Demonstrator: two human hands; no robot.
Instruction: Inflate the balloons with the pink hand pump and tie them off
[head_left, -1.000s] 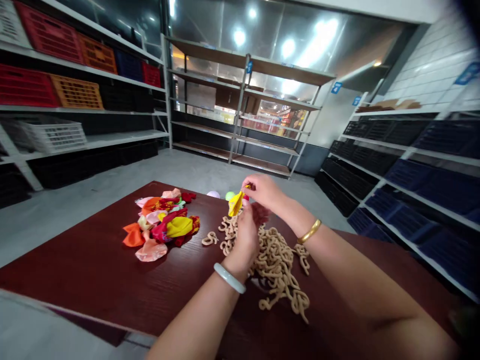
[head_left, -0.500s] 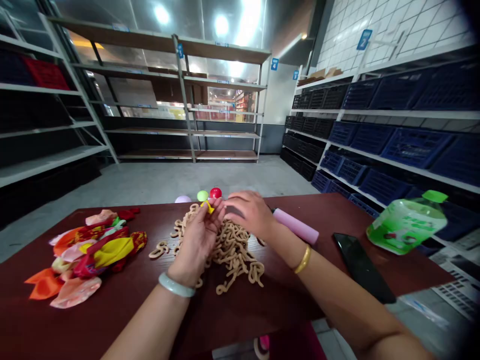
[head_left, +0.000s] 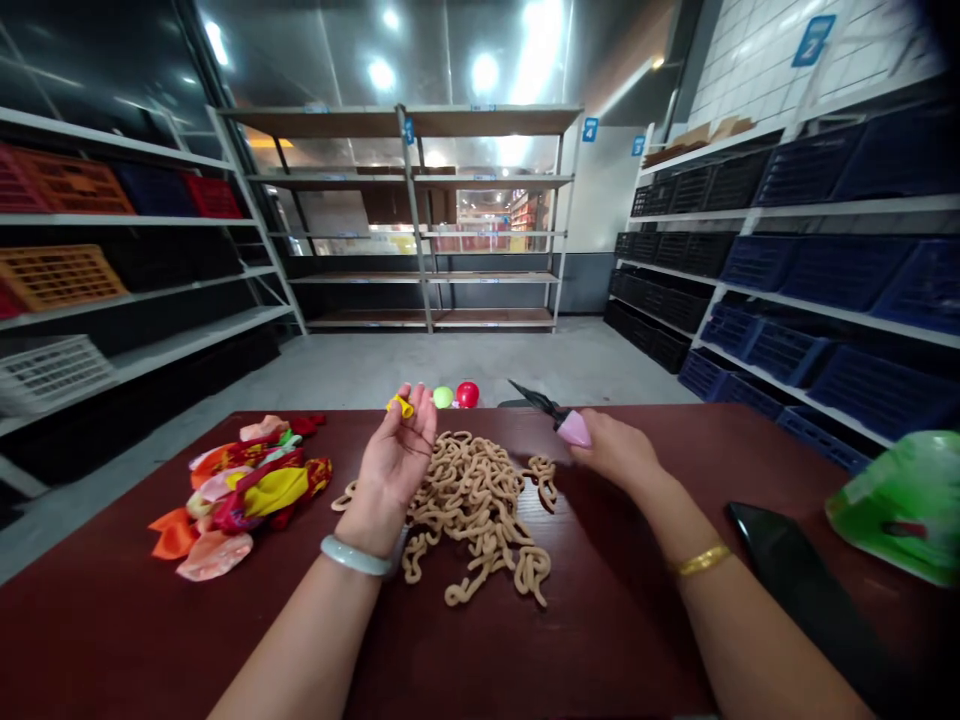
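Observation:
My left hand (head_left: 394,455) is raised palm up at the left of the pile, thumb and fingertips closed on a small yellow piece (head_left: 401,406), perhaps cloth. Wrapped round a pink handle, my right hand (head_left: 616,448) holds a pink-handled tool (head_left: 574,428) above the table's far side. Its black pointed end aims up and to the left. Between the hands lies a heap of tan, curled, rope-like pieces (head_left: 476,490), with a few loose strands at its edges. To the left sits a pile of colourful cloth-like pieces (head_left: 255,490) in orange, red, yellow and pink.
The dark red table (head_left: 585,620) carries a black phone (head_left: 795,560) and a green liquid pouch (head_left: 900,505) at the right. Round red (head_left: 468,394) and green (head_left: 443,398) things show beyond its far edge. Shelves with blue crates (head_left: 795,350) line the right side.
My right hand has moved from beside the left to the right and taken up the pink-handled tool from the table. My left hand still holds the yellow piece. The view has shifted.

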